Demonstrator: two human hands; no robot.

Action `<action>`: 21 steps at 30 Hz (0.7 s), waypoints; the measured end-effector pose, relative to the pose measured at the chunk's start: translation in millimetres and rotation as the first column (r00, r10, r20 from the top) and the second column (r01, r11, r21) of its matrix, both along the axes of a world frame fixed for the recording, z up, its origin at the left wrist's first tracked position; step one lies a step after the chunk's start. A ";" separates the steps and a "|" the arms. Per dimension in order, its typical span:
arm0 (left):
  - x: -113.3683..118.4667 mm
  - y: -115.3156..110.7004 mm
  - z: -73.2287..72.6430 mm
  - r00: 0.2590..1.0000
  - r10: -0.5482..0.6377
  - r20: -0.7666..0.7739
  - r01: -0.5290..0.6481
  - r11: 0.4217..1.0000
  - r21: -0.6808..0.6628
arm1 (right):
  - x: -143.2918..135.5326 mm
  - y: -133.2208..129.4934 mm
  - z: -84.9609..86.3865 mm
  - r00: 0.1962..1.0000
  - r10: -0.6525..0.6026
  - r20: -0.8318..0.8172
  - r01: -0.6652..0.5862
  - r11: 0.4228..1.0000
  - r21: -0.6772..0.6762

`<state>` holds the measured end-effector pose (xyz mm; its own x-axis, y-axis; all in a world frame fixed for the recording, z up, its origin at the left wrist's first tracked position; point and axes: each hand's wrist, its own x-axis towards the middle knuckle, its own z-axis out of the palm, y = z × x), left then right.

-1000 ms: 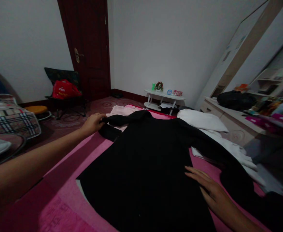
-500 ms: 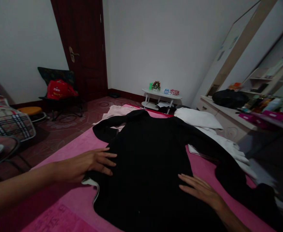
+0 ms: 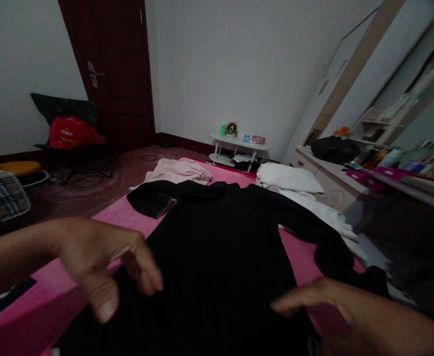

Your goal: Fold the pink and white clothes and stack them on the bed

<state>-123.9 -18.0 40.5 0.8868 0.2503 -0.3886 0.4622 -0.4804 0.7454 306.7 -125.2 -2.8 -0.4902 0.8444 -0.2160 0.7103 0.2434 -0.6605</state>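
A black long-sleeved top [image 3: 217,247] lies spread on the pink bed cover [image 3: 302,254], its neckline at the far end. The sleeve on the left is bent outward, while the one on the right stretches toward the lower right. Above the top's left side is my left hand [image 3: 102,257], open, with thumb and fingers apart and holding nothing. My right hand [image 3: 335,301] hovers by the right edge of the garment. One finger of it points inward over the black fabric, nothing shows in its grasp, and its other fingers are partly hidden.
Folded pale pink clothing [image 3: 180,170] and white clothing [image 3: 289,178] lie at the bed's far end. A small white table [image 3: 239,142] stands by the wall. To the left is a chair with a red bag [image 3: 74,132]; to the right, a cluttered dresser [image 3: 335,173].
Both hands have lifted from the fabric and come nearer to me. The near part of the top now spreads further to the left. The view has shifted to the right.
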 end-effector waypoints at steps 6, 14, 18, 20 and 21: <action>122.8 44.3 -73.3 0.984 0.051 0.169 -0.126 0.872 0.474 | -113.5 115.7 -42.5 0.859 -0.243 -0.452 0.311 0.947 0.083; 187.6 143.6 -151.8 0.923 0.337 0.187 -0.361 0.582 0.729 | -104.6 224.0 -114.3 0.903 -0.430 0.018 0.385 0.825 0.413; 185.4 188.5 -153.6 0.811 0.551 0.198 -0.531 0.549 0.646 | -62.6 261.7 -111.4 0.848 -0.475 0.234 0.340 0.827 0.447; 184.4 203.8 -155.6 0.722 0.666 0.188 -0.617 0.497 0.609 | -36.4 276.6 -109.8 0.787 -0.534 0.308 0.359 0.803 0.476; 184.1 209.2 -157.1 0.683 0.707 0.181 -0.647 0.473 0.598 | -23.0 282.7 -108.5 0.747 -0.575 0.334 0.379 0.781 0.497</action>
<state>60.2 191.2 -116.6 0.3129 0.9498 0.0064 0.8784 -0.2919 0.3783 283.7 157.5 -111.3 0.0720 0.9940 0.0829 0.9835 -0.0570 -0.1714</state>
